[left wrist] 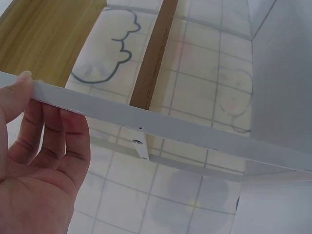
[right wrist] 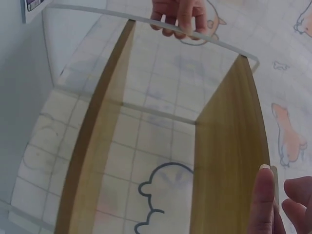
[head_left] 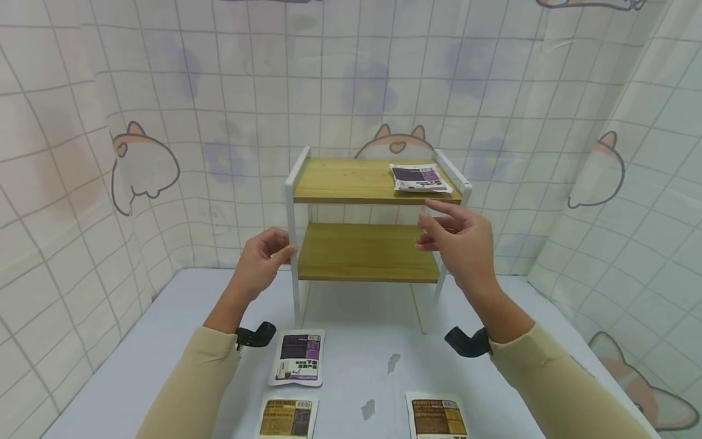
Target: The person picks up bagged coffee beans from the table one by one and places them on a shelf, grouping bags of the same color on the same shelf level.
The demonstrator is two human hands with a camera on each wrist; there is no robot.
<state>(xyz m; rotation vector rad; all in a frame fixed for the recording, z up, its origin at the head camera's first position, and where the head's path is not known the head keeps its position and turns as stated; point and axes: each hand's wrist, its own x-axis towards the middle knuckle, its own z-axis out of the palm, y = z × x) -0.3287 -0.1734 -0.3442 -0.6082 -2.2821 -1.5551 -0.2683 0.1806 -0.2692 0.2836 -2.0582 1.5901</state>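
Observation:
A two-tier shelf stands at the middle of the table, with white side frames and wood-coloured boards; its upper board [head_left: 345, 180] is over its lower board [head_left: 373, 253]. My left hand [head_left: 263, 259] pinches the white front post [left wrist: 185, 131] on the shelf's left side, thumb in front and fingers behind. At the right end of the upper board, my right hand [head_left: 460, 238] has its index finger stretched to the front edge, the other fingers loosely bent around nothing. Just above that fingertip lies a purple-and-white packet [head_left: 419, 178] on the upper board.
On the table [head_left: 356, 372] in front of the shelf are another purple-and-white packet [head_left: 298, 358], a yellow-brown packet [head_left: 287, 419] and a brown packet [head_left: 439, 419]. Two small grey patches mark the tabletop. A grid-patterned curtain [head_left: 247, 91] hangs behind and at both sides.

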